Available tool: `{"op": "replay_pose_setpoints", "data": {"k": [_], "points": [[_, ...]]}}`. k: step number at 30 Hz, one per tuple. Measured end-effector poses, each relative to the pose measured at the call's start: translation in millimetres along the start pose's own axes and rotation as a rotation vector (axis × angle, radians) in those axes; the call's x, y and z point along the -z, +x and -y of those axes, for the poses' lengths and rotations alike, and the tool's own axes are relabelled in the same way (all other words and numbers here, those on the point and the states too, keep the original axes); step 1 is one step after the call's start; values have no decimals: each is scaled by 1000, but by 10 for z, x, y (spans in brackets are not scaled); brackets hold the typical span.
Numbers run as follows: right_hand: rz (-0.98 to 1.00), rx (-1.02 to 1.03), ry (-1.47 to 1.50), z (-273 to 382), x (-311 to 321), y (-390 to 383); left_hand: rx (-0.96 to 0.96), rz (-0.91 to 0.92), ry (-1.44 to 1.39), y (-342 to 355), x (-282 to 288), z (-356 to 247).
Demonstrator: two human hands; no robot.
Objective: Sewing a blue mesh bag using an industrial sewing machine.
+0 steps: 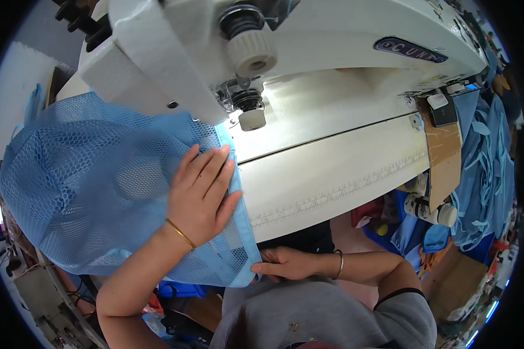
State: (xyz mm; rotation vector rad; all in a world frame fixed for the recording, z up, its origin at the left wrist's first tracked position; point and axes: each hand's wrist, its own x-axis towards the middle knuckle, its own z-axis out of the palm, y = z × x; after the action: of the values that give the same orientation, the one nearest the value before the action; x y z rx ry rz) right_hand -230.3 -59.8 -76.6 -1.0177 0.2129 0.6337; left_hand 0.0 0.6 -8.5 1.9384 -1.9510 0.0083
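Note:
A large piece of light-blue mesh fabric (110, 192) spreads over the left of the sewing machine's bed, with a solid blue binding strip (243, 218) along its right edge. The strip's far end lies under the presser area of the white sewing machine (157, 52). My left hand (201, 192) rests flat on the mesh beside the strip, fingers stretched toward the needle area. At the strip's near end, by the bed's front edge, my right hand (285, 263) pinches the fabric edge between thumb and fingers; the curled fingers are partly hidden beneath.
Ruler markings (343, 192) run along the bed's front. At the right end stand a piece of cardboard (442, 151) and a small black box (443, 110). Farther right hang blue fabric pieces (486, 168) with ties; below them lies a white bottle (428, 209).

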Motion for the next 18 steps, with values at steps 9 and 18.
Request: {"op": "replay_pose_setpoints", "data": {"k": [9, 18], "points": [[25, 119, 107, 96, -40, 25, -40, -13, 24, 155, 24, 207], [-39, 238, 66, 126, -94, 41, -6, -51, 114, 222, 3, 283]]}}
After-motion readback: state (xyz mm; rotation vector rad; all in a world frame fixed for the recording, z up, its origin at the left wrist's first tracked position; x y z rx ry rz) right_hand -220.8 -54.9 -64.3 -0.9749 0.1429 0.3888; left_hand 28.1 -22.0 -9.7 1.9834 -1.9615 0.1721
